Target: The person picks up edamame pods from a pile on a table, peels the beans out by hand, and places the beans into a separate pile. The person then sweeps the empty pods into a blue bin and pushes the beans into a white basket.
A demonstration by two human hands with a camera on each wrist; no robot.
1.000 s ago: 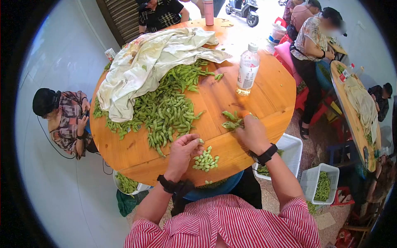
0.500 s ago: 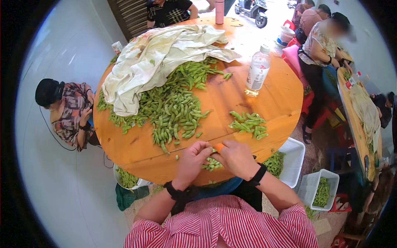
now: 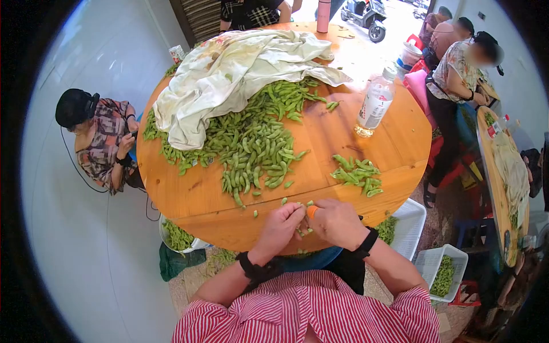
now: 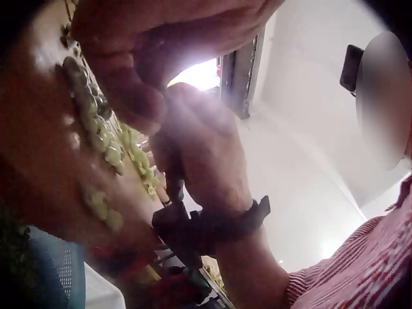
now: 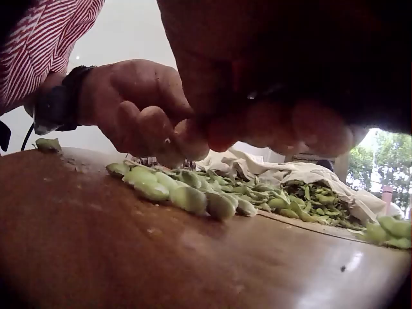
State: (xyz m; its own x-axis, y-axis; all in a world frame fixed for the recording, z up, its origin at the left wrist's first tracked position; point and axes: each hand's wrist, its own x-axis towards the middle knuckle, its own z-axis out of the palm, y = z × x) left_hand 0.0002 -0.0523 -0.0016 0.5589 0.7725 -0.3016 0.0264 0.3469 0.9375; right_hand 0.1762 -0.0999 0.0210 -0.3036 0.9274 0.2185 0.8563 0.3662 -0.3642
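My left hand (image 3: pixel 280 230) and right hand (image 3: pixel 338 226) meet at the table's near edge, thumbs and fingertips drawn together. Between them they pinch a green edamame pod (image 3: pixel 310 203), mostly hidden by the fingers. An orange finger cover (image 3: pixel 311 211) sits on a finger of my right hand. Beneath the hands lie pale green shelled beans (image 5: pixel 151 183), largely covered in the head view. A big heap of edamame pods (image 3: pixel 257 148) spreads beyond my left hand. To the right, past my right hand, is a smaller pile of pods (image 3: pixel 357 174).
A stained white cloth (image 3: pixel 229 74) covers the heap's far part on the round wooden table (image 3: pixel 194 211). A drink bottle (image 3: pixel 374 106) and a pink flask (image 3: pixel 323 16) stand on it. White baskets (image 3: pixel 417 220) sit on the floor at right. Other people (image 3: pixel 108 137) sit around.
My right hand has left the small pile of pods and joined the left hand over the shelled beans. Since half a second ago, both hands have stayed together, with the head view turning slightly.
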